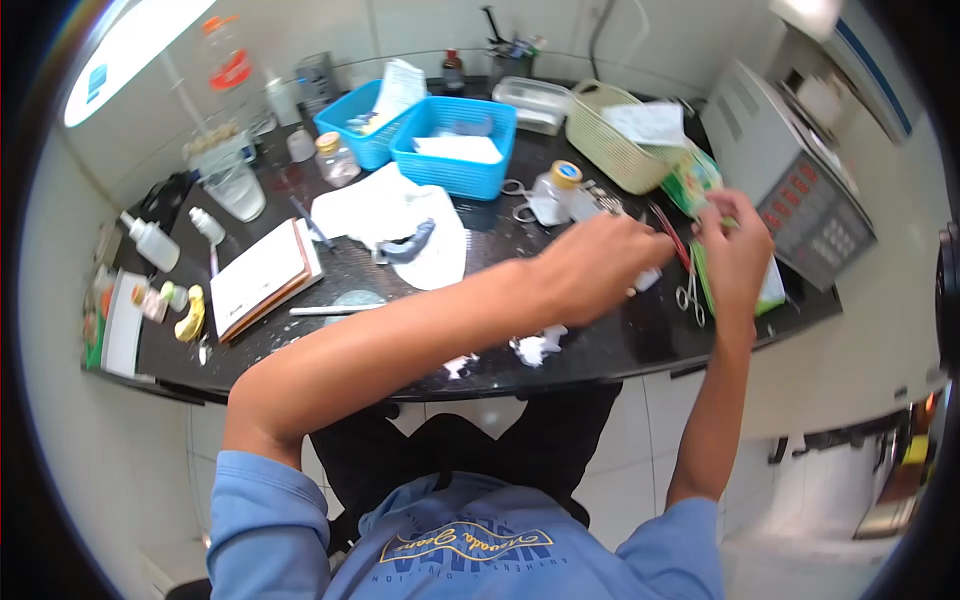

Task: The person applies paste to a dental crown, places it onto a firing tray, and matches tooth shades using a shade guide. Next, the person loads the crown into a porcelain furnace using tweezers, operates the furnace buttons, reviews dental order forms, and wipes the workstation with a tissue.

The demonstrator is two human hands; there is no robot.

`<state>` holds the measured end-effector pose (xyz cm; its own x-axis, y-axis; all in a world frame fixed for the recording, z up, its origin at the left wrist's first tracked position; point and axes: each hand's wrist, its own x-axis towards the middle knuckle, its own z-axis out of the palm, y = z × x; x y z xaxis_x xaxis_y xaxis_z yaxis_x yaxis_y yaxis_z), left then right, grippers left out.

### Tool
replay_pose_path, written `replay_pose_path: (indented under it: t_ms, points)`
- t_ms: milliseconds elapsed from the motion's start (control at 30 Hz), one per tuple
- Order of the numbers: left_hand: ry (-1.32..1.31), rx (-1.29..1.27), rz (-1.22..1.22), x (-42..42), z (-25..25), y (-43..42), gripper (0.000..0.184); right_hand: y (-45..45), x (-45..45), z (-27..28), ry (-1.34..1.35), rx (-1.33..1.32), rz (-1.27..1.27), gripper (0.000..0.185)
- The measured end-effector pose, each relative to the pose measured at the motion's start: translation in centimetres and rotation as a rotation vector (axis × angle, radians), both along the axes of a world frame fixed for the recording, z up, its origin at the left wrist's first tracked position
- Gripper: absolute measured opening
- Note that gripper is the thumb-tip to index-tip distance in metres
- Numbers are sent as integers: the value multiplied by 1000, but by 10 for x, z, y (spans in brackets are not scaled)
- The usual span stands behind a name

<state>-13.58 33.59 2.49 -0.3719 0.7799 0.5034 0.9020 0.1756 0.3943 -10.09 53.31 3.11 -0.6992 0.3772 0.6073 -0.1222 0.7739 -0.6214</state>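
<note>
My left hand (605, 262) reaches across to the right side of the dark table, its fingers curled; what it holds, if anything, is hidden. Farther right, my right hand (735, 225) is raised with its fingertips pinched together near a green packet (692, 180); anything between them is too small to tell. Below the hands lie metal scissors (690, 298) and a green-edged pad (770, 288). Red-handled tweezers (670, 232) lie between the hands. Behind my left hand stands a glass jar with a yellow lid (555, 195). White powder (538, 346) is scattered near the front edge.
Two blue baskets (455, 180) and a green basket (610, 150) stand at the back. A grey device with red digits (800, 190) is at the right. White cloth (440, 240), a notebook (262, 275), a plastic cup (235, 190) and bottles occupy the left side.
</note>
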Motion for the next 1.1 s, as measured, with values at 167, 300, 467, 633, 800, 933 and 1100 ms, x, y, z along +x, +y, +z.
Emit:
replay_pose_path:
  t_ms: [167, 300, 467, 633, 800, 933, 1100]
  points:
    - [-250, 244, 38, 90, 39, -53, 7, -30, 74, 11, 45, -404, 347, 16]
    - [-638, 339, -60, 145, 19, -100, 12, -62, 122, -8, -123, -552, 434, 19]
    - [-1021, 489, -15, 170, -47, -142, 14, -96, 158, -51, -345, -852, 761, 11]
    - [-1539, 721, 137, 182, -111, -154, 18, -133, 161, -82, -511, -918, 773, 10]
    - [-1792, 1006, 252, 185, -141, -160, 23, -162, 159, -97, -570, -756, 712, 9]
    - [-1850, 1133, 211, 189, -148, -163, 24, -179, 160, -106, -559, -666, 623, 6]
    - [-1815, 1120, 154, 199, -140, -162, 24, -186, 169, -111, -484, -719, 586, 6]
